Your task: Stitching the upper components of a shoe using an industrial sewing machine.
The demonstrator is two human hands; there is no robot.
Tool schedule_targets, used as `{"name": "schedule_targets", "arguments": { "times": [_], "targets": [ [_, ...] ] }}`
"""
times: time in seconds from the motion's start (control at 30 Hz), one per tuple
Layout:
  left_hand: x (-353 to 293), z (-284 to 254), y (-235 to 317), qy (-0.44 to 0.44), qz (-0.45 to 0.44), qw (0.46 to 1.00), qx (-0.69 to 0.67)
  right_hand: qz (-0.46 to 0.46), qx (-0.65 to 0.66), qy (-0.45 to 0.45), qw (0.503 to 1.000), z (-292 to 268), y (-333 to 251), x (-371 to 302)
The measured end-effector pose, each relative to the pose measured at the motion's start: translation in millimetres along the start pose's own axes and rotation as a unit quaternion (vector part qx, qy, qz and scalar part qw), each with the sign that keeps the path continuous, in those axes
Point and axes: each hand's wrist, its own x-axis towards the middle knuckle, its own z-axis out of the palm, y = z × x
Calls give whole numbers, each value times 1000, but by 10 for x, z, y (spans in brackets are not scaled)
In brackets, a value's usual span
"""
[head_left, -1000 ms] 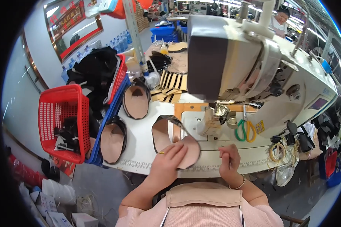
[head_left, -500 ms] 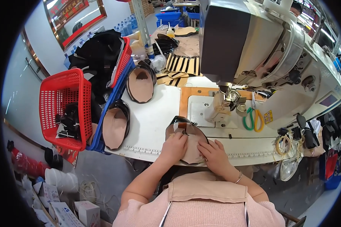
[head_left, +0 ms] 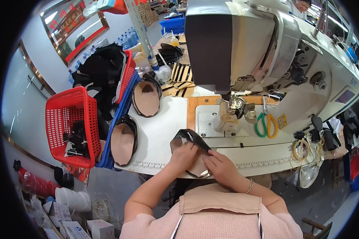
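Note:
A black glossy shoe upper (head_left: 193, 137) with beige lining lies near the front edge of the white sewing table, between my hands. My left hand (head_left: 183, 157) reaches over its left side, fingers curled down into the opening and closed on the material. My right hand (head_left: 220, 166) pinches the right edge, with the thumb side on the lining and the fingers along the black rim. The fingertips of my left hand are partly hidden inside. Just beyond the upper stands the sewing machine (head_left: 227, 119), its needle area apart from the piece.
Two more shoe uppers, one near (head_left: 122, 143) and one farther (head_left: 146, 98), lie at left. Beside them are a red basket (head_left: 92, 131) and a blue crate (head_left: 117, 115). Green-and-yellow-handled scissors (head_left: 272, 125) rest by the machine. Striped pieces (head_left: 181, 73) lie behind. A person (head_left: 301, 5) is at the back.
The upper has been turned and its right side folded inward, so more black outer surface shows. My right hand has shifted onto that edge. The whole view has shifted slightly.

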Motion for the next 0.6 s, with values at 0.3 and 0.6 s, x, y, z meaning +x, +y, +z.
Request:
{"name": "schedule_targets", "arguments": {
  "times": [0.3, 0.6],
  "targets": [
    [-20, 16, 27, 27, -54, 997, -38, 153, -51, -53, 986, 88, -97, 200],
    [-5, 38, 26, 69, -27, 997, -22, 117, -70, -15, 991, 225, -59, 268]
  ]
}}
